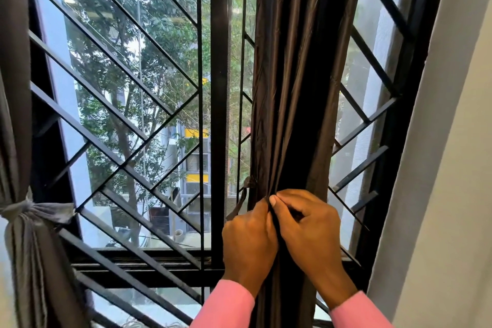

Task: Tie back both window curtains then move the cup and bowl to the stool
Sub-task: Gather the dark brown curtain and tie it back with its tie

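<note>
The right curtain (295, 88) is dark brown and hangs gathered into a narrow bundle in front of the window. My left hand (249, 237) and my right hand (310, 229) meet at its front, both with curled fingers pinching a thin dark tie strip (275, 224) against the folds. A loose end of the tie (241, 201) dangles at the bundle's left side. The left curtain (16, 114) at the frame's left edge is cinched by a knotted grey tie (34, 209). No cup, bowl or stool is in view.
A black window grille (119, 104) with diagonal bars spans the window behind both curtains. A black vertical frame post (219, 88) stands just left of the right curtain. A pale wall (452, 168) rises at the right. The dark sill track (149, 261) runs below.
</note>
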